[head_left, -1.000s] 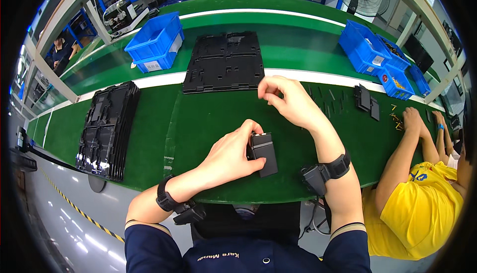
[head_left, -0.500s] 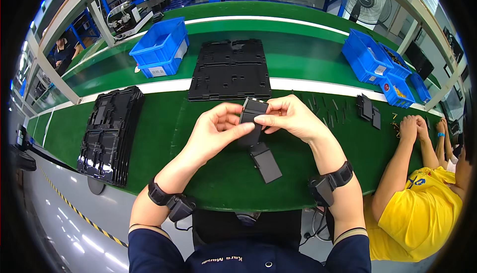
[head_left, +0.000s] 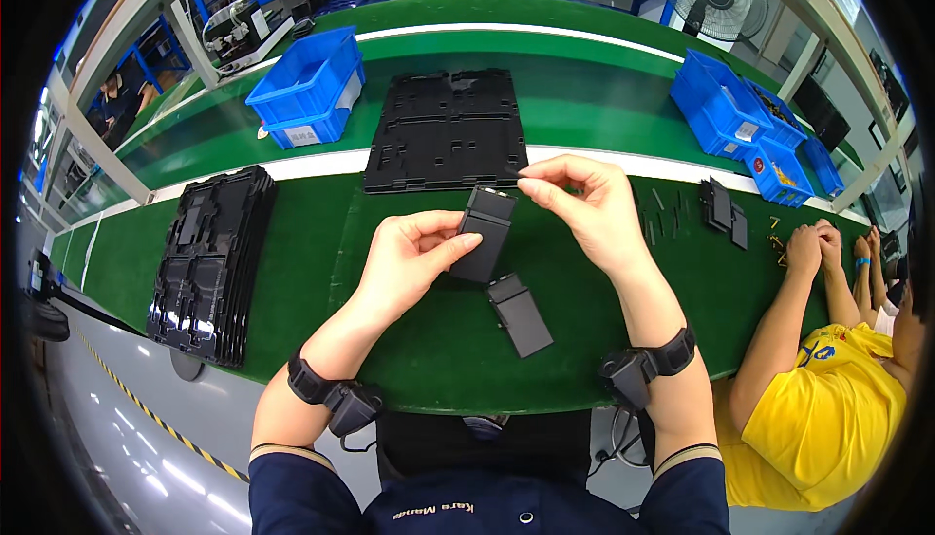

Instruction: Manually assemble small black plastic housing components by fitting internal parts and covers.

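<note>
My left hand [head_left: 414, 255] grips a flat black rectangular case [head_left: 485, 239] by its left side, tilted above the green table, with a light strip along its top end. Up and to the right of the case, my right hand [head_left: 592, 212] pinches a small thin black strip [head_left: 512, 173], apart from the case. A second black rectangular case [head_left: 523, 321] lies on the table just below. Several loose thin black strips [head_left: 662, 214] lie to the right of my right hand; my hand hides part of that area.
Stacked black trays [head_left: 209, 258] stand at left; more black trays [head_left: 443, 136] lie ahead. Blue bins stand at far left [head_left: 310, 87] and far right [head_left: 716, 102]. More black cases [head_left: 726, 212] lie at right, near a person in a yellow shirt [head_left: 823, 418].
My right hand has come off the case and moved up and right, now with a thin strip between its fingertips. My left hand still holds the case, now slightly lower and more exposed.
</note>
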Demonstrator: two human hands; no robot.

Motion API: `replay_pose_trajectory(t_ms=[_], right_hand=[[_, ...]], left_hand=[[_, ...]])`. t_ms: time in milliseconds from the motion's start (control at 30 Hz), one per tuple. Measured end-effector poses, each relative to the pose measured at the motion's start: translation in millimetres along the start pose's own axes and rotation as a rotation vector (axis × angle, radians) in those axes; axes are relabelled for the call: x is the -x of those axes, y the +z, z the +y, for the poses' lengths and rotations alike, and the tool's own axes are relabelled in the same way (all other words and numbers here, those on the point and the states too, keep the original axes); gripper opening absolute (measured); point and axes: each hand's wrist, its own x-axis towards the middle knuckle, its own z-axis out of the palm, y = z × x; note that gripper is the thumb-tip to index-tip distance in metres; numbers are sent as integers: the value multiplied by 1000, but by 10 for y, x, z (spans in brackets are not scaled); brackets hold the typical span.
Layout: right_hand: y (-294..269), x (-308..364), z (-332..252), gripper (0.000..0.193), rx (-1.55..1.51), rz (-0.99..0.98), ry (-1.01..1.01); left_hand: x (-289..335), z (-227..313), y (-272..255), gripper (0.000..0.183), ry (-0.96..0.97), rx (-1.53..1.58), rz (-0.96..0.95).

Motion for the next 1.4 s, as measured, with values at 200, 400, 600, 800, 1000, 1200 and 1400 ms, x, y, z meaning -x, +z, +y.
replay_pose_trajectory(t_ms=[200,400,600,800,1000,1200,1400], right_hand=[[50,38,124,14,94,14,-52],[65,47,82,15,20,-22,71],[55,52,53,14,-14,-57,120],[-77,33,45,17,67,-202,185],[-153,-20,-57,24,158,-346,373],[-179,-37,38,23,27,-400,369],[-96,-21,161,20,-134,-359,327]], left_hand=[[-7,-51,53,25,78,-121,34],[-7,-41,46,24,91,-144,30],[16,-34,55,23,51,-121,27],[22,-78,60,23,131,-147,-5],[25,52,32,22,-78,-84,-139],[41,136,77,24,-145,-43,-148],[57,104,71,25,-125,54,-125]])
